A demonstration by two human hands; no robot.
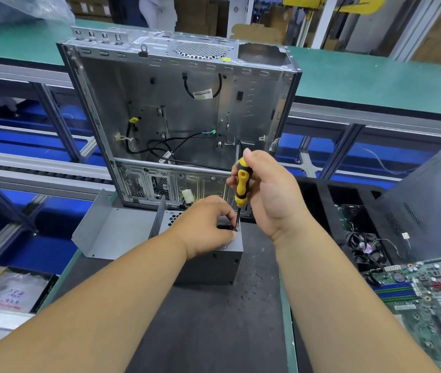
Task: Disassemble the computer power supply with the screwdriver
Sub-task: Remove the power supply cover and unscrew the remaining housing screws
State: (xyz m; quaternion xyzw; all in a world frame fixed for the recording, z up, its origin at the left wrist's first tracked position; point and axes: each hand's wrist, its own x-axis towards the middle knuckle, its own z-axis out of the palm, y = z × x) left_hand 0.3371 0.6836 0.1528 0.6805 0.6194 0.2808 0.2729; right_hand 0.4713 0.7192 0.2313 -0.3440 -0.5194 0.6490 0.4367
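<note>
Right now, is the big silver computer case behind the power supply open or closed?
Open. The silver metal computer case has no side panel toward the camera; its bare interior wall and loose black cables show.

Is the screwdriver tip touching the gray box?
Cannot tell. In the head view the left hand hides where the screwdriver tip meets the power supply.

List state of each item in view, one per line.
Power supply: on the dark mat, steadied from above.
Screwdriver: upright, tip down at the supply's top edge.
Right hand: grips the screwdriver handle.
Left hand: rests on the supply, fingers curled by the tip.
Computer case: open, stripped, loose cables inside.
Motherboard: removed, lying at right.
Metal cover: detached, lying at left.
</note>
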